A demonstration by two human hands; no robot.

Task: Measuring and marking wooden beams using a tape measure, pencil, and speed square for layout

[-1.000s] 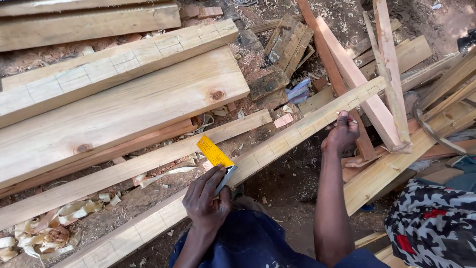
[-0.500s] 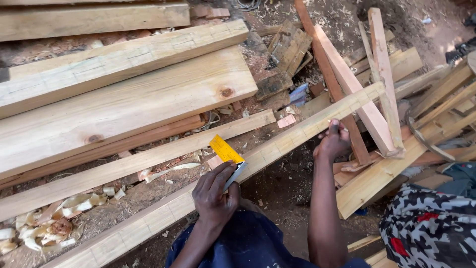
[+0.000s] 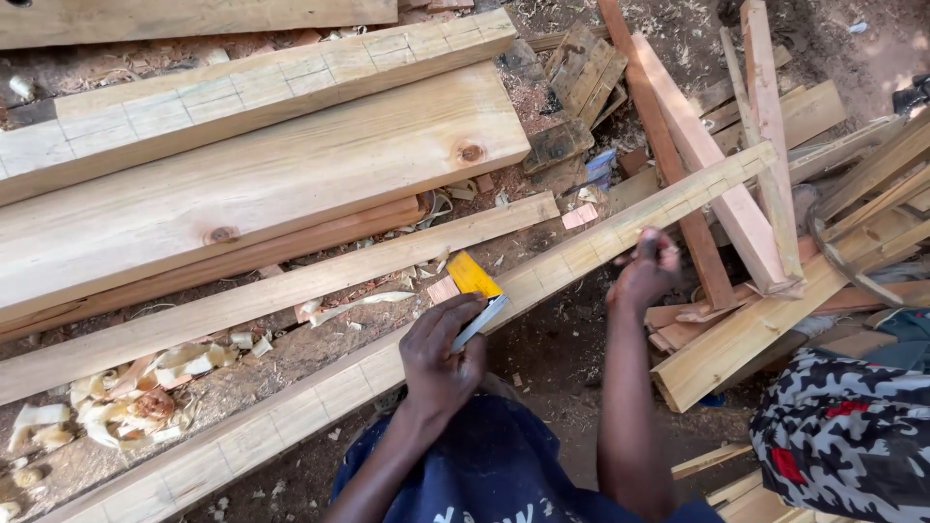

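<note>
Left hand [image 3: 441,363] on yellow square [image 3: 475,291], right hand [image 3: 644,271] perhaps gripping marked timber [image 3: 320,402]

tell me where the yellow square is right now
In the head view the yellow try square sits just left of centre, held by the left hand against the long marked wooden strip, left of the right hand.

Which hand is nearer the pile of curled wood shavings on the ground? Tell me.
Left. The left hand, holding the yellow try square, is closer to the pile of curled wood shavings at lower left. The right hand rests farther right on the long marked timber.
</note>
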